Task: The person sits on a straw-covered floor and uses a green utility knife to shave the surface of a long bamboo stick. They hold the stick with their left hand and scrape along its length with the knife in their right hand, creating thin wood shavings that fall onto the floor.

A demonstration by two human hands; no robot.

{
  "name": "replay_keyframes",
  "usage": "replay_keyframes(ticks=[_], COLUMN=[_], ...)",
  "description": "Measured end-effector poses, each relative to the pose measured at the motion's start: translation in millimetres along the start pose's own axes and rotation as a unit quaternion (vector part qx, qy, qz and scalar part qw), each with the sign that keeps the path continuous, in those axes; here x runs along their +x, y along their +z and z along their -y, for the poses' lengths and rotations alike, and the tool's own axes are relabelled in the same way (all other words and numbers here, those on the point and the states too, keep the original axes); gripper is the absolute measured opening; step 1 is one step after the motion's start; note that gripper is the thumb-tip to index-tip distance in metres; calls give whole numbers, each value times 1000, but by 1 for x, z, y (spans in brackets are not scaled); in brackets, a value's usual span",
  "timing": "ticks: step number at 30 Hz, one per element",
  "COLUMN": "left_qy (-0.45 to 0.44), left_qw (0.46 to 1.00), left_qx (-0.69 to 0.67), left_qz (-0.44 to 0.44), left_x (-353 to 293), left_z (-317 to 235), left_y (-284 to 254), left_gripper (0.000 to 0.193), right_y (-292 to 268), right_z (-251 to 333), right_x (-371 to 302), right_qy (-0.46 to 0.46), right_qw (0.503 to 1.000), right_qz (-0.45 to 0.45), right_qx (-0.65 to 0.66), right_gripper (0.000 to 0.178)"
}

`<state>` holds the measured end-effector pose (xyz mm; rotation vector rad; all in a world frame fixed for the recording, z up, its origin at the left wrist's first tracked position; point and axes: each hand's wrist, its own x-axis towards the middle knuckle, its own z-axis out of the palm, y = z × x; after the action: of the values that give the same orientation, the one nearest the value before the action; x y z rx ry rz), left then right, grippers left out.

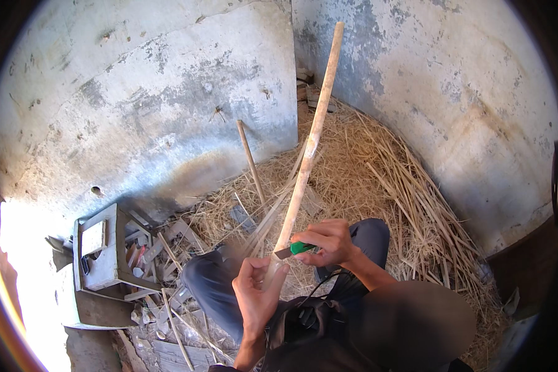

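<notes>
A long pale bamboo pole slants up and away from me, its far end high near the corner of the walls. My left hand is closed around its near end, thumb and fingers on either side. In my right hand is a knife with a green handle, my fingers wrapped round the grip. The short dark blade lies against the pole just beyond my left fingers. Both hands are in front of my body, between my bent knees.
Bamboo shavings heap over the floor, with long split strips along the right wall. A thinner stick stands near the left wall. To the left is a worn wooden cabinet with odds and ends inside, and scrap wood around it.
</notes>
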<state>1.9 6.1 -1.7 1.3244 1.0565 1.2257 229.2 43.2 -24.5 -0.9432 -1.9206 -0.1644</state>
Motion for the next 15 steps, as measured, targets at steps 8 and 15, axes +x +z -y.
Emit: replay_keyframes(ticks=[8,15], left_qy=[-55,-48], left_qw=[997,995], left_qx=[-41,-72], left_qz=[46,52], left_x=[-2,-2], left_z=[-1,2], left_y=[-7,-11], left_gripper=[24,22], right_y=[-8,-7], right_z=[1,2], right_x=[4,1], right_qy=[-22,-28], right_qw=[998,996], right_qz=[0,14], right_qx=[-54,-83], right_gripper=[40,41])
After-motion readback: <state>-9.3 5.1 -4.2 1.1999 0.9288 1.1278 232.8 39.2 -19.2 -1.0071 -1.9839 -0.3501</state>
